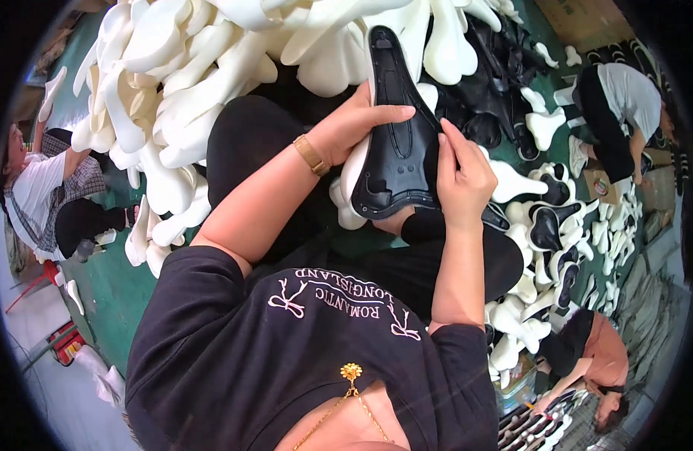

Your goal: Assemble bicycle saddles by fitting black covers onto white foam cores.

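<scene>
A bicycle saddle [403, 161] is held up in front of me, its narrow nose pointing away. Its black, hard base faces me, and white padding shows along the left edge. My left hand [361, 124] grips the saddle from the left, with the thumb lying across the base and the other fingers hidden behind. At the right edge, the fingers of my right hand [465, 173] are bent and pressed together against the rim. Whether they pinch a small piece there is too small to make out.
White saddle pads [188, 90] are heaped ahead and to the left. Black pieces [478, 83] lie beyond the saddle, and mixed white and black saddle parts [538, 240] cover the right side. One person [42, 188] sits at the left; two others [624, 98] work at the right.
</scene>
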Demonstrator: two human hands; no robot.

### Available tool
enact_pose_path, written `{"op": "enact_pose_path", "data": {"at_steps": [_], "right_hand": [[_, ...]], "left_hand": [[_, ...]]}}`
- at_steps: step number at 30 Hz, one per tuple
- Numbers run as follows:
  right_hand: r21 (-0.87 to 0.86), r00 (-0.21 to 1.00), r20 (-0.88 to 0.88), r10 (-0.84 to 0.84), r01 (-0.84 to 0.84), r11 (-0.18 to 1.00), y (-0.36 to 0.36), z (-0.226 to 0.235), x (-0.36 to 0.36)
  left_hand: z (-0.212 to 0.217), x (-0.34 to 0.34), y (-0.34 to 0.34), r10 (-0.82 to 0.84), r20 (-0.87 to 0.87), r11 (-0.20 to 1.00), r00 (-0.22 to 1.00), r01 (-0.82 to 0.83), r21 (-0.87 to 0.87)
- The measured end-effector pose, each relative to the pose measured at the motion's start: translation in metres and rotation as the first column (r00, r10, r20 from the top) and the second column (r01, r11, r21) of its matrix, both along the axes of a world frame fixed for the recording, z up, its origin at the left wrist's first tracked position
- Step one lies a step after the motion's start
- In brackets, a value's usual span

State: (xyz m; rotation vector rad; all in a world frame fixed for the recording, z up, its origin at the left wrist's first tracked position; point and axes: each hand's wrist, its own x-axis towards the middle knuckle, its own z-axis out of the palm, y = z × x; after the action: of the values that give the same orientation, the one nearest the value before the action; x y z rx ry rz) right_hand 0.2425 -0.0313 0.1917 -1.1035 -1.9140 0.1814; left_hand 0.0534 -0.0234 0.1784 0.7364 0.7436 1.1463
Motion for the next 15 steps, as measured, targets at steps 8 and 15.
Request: {"op": "enact_pose_path", "data": {"at_steps": [8,15], "right_hand": [[0.025,0.999,0.004,-0.037,0.037,0.999,0.002,-0.012,-0.007],[0.071,1.0,0.008,-0.028,0.027,0.997,0.009,-0.02,-0.005]], "left_hand": [[-0.012,-0.001,0.0,0.049,0.071,0.981,0.996,-0.034,-0.192],[-0.015,-0.004,0.002,0.07,0.06,0.96,0.996,-0.051,-0.276]]}}
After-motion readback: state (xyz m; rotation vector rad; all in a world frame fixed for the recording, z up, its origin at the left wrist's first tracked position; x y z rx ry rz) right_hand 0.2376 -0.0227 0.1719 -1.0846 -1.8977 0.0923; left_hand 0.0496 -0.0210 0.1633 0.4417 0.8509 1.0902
